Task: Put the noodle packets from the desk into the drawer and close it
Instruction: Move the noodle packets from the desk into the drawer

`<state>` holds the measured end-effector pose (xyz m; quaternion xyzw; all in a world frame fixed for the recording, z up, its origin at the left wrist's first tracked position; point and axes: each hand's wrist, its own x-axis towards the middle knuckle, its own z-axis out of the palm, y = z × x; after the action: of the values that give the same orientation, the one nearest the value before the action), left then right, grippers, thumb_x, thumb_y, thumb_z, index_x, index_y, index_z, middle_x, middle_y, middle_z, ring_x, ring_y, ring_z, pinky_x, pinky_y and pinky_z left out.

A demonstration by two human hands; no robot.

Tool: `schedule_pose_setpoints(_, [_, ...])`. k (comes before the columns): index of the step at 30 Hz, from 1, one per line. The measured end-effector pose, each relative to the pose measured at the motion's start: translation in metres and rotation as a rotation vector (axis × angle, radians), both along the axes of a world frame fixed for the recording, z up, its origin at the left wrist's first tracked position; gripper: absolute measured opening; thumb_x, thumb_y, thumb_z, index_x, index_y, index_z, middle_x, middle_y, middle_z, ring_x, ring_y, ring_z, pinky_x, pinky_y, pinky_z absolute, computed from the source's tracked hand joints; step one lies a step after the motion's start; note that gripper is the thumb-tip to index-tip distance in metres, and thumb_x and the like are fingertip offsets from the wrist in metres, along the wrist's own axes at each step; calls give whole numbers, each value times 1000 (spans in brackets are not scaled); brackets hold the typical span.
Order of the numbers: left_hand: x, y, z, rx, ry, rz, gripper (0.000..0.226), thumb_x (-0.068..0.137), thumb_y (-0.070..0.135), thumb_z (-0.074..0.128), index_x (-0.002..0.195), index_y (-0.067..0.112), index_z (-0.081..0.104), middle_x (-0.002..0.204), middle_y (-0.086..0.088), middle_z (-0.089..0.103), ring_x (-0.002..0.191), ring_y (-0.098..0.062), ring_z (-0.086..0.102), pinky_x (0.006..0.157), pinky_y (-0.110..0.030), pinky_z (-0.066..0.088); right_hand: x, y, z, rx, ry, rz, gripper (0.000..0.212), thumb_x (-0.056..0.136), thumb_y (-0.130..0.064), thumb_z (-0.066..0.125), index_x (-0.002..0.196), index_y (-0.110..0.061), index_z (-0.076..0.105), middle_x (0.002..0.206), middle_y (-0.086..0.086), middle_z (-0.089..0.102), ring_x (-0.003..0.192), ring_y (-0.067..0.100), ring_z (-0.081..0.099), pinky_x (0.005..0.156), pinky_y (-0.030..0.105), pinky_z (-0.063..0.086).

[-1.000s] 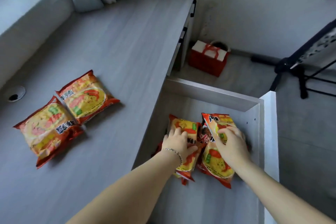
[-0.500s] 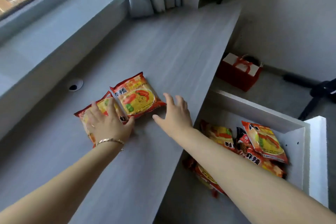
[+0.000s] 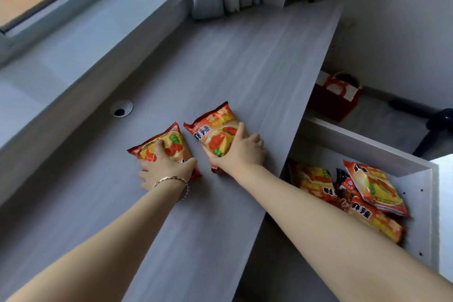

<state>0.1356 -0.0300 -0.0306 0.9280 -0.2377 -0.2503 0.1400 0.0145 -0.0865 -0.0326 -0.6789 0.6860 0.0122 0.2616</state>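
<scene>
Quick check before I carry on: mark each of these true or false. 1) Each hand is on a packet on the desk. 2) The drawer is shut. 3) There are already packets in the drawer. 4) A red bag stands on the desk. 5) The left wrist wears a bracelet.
1) True: the left hand is on the left packet, the right hand on the right packet, both lying on the desk.
2) False: the drawer is open.
3) True: several packets lie in it.
4) False: the red bag stands on the floor beyond the drawer.
5) True: a bracelet circles the left wrist.
</scene>
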Motion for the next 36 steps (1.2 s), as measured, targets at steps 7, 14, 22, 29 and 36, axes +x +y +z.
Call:
schedule_pose_setpoints(7, [-55,33,20,-280,251,-209,85,53,44,61,133,34,35,128,-14,42,116,-35,45,97,-44,45,-145,61,-6,2,-364,-487,87,74,-46,65,142,-19,17,137,19,36,117,37,48,87,40,46])
schedule_pose_setpoints(14, [-147,60,28,-312,318,-639,85,54,45,63,132,39,30,136,2,35,119,-23,44,93,-41,52,-262,109,-48,89,57,-731,92,72,-46,71,140,-2,25,137,32,35,122,47,39,96,51,41])
schedule_pose_setpoints(22, [-176,74,19,-192,46,-1452,104,62,55,64,144,41,1,152,1,27,134,-22,36,107,-39,37,-253,95,-1,135,-762,-453,42,89,-37,54,128,-23,47,108,-5,60,104,11,58,79,11,48])
schedule_pose_setpoints(29, [-176,97,-28,65,-181,-1980,122,52,34,82,148,17,9,143,-2,47,129,-21,49,102,-39,43,-252,133,-46,467,-582,-98,29,88,-25,60,115,-17,65,105,-9,61,103,6,54,78,12,44])
schedule_pose_setpoints(36, [-176,124,-85,525,83,-1366,96,82,-2,61,150,19,-3,159,-1,-5,146,-23,8,120,-36,20,-223,175,-122,459,-542,-361,26,89,-17,58,109,-5,68,111,9,68,102,19,60,77,22,41])
